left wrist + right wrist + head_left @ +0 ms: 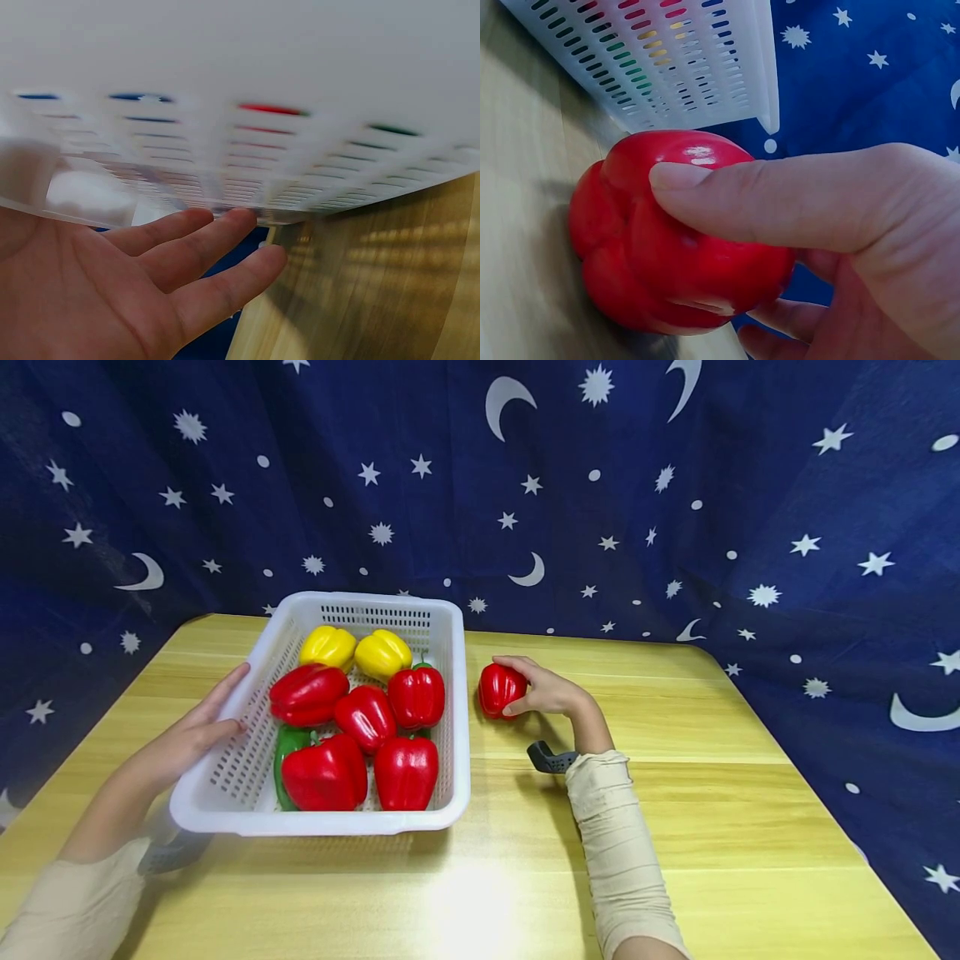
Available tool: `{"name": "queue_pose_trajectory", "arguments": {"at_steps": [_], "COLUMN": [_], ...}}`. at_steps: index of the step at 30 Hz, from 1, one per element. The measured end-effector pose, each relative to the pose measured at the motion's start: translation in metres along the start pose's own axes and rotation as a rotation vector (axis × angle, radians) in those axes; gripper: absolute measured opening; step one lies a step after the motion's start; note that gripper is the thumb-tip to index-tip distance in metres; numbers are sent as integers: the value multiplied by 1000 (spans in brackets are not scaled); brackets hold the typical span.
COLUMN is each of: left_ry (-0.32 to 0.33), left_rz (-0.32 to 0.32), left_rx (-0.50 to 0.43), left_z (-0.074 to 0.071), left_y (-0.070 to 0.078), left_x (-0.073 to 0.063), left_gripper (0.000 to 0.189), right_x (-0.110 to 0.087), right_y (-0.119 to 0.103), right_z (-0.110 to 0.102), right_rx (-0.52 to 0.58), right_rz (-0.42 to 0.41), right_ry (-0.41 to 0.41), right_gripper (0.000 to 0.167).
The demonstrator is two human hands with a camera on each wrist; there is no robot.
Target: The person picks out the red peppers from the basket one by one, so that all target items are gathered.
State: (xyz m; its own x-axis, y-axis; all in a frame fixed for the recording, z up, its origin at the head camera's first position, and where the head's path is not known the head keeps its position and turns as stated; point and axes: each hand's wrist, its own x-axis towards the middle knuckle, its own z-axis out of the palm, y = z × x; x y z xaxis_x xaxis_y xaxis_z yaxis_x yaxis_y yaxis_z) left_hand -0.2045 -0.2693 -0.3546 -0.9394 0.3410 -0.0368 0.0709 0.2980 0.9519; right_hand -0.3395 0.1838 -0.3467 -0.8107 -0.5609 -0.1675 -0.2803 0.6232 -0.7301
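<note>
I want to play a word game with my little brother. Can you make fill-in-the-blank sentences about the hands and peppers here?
1. The right hand holds a ____ pepper.
2. The left hand is at the side of a basket colored ____.
3. Inside the basket, the number of yellow peppers is ____.

Missing words: red; white; two.
</note>
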Motion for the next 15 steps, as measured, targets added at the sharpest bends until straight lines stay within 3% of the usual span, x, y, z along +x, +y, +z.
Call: {"name": "queue_pose_trajectory", "arguments": {"at_steps": [15], "left_ry": [7], "left_rz": [-40], "left_rx": [22], "left_z": [1], "left_y": [2], "left_x": [-1], "left_gripper": [77], "right_x": [-3], "right_y": [0], "right_z": [-3], "right_rx": [-19], "right_rz": [2], "right_ry": [0], "right_gripper": [80]}}
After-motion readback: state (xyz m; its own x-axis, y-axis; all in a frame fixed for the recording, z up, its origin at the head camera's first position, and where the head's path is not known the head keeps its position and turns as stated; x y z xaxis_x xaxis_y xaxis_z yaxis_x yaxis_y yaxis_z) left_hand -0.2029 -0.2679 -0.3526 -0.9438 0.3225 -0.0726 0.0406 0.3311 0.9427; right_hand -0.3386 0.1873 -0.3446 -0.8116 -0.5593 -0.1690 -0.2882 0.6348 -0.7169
